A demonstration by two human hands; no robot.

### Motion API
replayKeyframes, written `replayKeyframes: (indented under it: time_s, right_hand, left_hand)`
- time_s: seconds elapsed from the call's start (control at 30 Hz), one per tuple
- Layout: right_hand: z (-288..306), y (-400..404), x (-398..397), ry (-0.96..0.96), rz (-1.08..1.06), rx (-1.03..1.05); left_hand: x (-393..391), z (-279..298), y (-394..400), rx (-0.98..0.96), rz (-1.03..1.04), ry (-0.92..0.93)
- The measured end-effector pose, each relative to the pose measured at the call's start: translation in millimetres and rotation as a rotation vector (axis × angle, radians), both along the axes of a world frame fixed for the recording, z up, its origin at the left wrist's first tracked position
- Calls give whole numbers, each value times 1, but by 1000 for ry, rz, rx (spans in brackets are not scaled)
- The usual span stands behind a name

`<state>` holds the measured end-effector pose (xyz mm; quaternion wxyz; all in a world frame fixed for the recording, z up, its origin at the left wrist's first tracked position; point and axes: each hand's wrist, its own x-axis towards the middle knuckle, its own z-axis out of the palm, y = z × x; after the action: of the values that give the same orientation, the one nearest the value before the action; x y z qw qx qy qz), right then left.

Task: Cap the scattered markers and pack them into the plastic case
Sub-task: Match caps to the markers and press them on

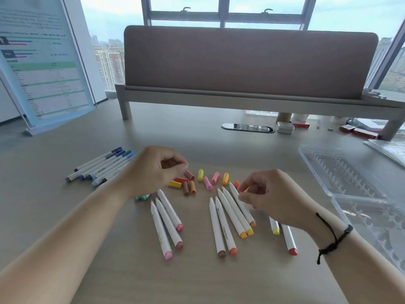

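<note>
Orange-capped and other uncapped markers (228, 218) lie on the counter (131, 270) beside loose caps (192, 182), left hand (153, 170) curled empty, right hand (265, 198) apparently pinching one cap, which should be colour-matched, pressed home, then packed in the open plastic case (350, 185).

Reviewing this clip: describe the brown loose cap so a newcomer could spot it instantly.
Start at the light wooden desk and find the scatter of small loose coloured caps between the two hands. At the scatter's near-left edge, two caps lie side by side pointing toward the person. The short brown plastic cap is the darker, left one, beside an orange cap and below a red cap.
</note>
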<state>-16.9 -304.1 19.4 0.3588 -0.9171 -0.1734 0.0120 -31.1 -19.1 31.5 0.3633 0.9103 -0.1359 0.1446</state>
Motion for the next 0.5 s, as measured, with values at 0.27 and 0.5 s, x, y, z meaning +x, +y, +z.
replayKeyframes:
  time_s: [0.27, 0.5]
  right_hand:
    - [-1, 2, -1, -14, -14, -134]
    - [-3, 9, -3, -36, -58, -146]
  left_hand:
    - [1, -3, -3, 429, -57, 124]
    - [3, -8, -9, 447, -76, 156]
